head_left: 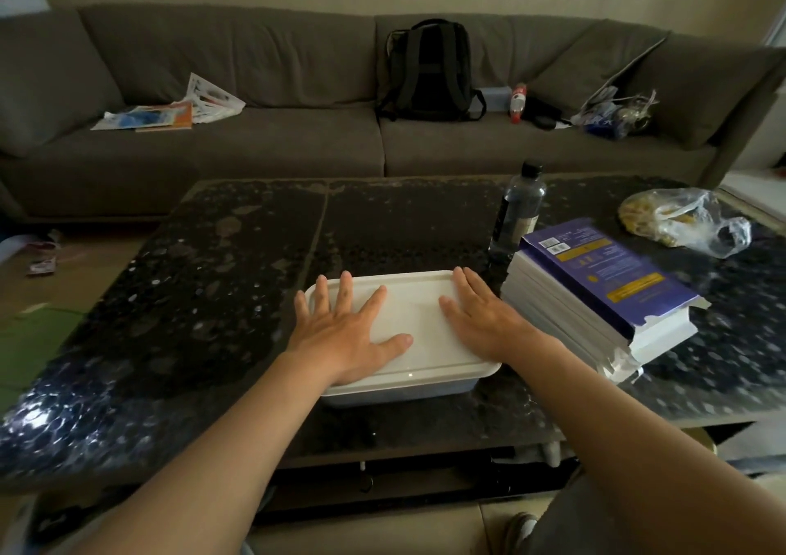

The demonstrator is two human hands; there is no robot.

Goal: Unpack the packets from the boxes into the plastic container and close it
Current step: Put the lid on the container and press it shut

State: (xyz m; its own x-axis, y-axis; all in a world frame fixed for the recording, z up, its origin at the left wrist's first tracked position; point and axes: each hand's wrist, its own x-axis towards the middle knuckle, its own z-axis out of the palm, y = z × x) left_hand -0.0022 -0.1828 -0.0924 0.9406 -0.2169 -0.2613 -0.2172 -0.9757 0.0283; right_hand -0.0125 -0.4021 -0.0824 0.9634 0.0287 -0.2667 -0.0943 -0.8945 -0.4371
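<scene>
A plastic container (425,389) stands on the dark table near its front edge, with a white lid (414,303) lying flat on top. My left hand (346,333) rests palm-down on the lid's left half, fingers spread. My right hand (485,320) lies flat on the lid's right side, fingers together and pointing away. Neither hand holds anything. Just right of the container sits a stack of flattened white boxes (595,329) with a purple one (595,273) on top. The lid hides whatever is inside the container.
A water bottle (516,209) stands behind the box stack. A clear plastic bag (684,220) with yellowish contents lies at the table's far right. Behind the dark speckled table (212,278) runs a grey sofa (255,129) with a backpack (429,73) and papers.
</scene>
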